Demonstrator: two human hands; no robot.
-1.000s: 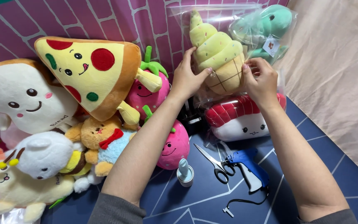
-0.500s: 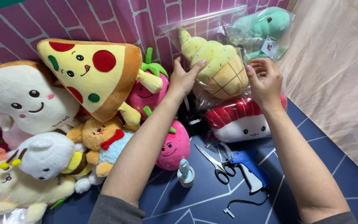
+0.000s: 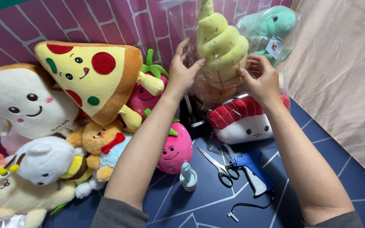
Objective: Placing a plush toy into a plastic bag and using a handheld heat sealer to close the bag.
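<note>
Open dark-blue floor mat (image 3: 339,177) lies right of the scissors (image 3: 218,166) and blue tagging gun (image 3: 254,173). Beyond the scissors sits a bagged sushi plush (image 3: 243,120). Above it, the ice-cream cone plush (image 3: 222,46) stands upright inside a clear plastic bag (image 3: 182,17), swirl tip up. The left hand (image 3: 182,74) and right hand (image 3: 260,78) pinch the bag at the cone's sides, fingers spread. A bagged green dinosaur plush (image 3: 275,25) sits right of the cone.

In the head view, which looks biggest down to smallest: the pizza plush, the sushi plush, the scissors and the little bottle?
1. Pizza plush
2. Sushi plush
3. Scissors
4. Bottle

The scissors and bottle lie nearer the camera, yet look smaller, so the order seems safe.
</note>
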